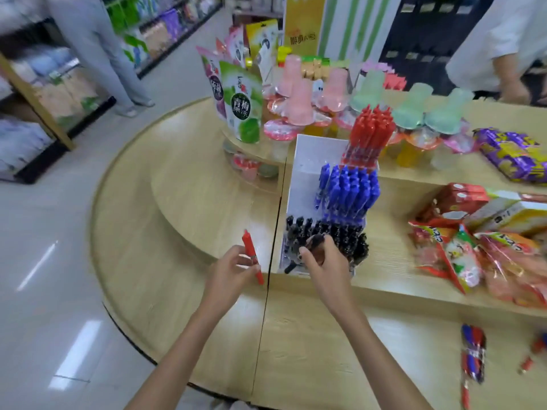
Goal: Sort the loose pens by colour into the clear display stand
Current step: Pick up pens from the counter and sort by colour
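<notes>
Nearest, right of and in front of the display stand (310,161), a bunch of loose pens (473,355), red and blue mixed, lies unsorted on the desk (325,335), and a few more are cut off at the frame edge. Just left of the stand the left hand (233,270) grips a red pen (251,257); the right hand (324,261) curls at its front tier on what seems a black pen (288,269), though blur obscures it. Farther back, the black row (346,235), blue row (346,190) and red row (370,134) look full, so I judge the sorting mostly done.

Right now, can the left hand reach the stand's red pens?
Probably yes: the left hand, holding a red pen, sits beside the stand, whose left side lies bare up to the red pens.
</notes>
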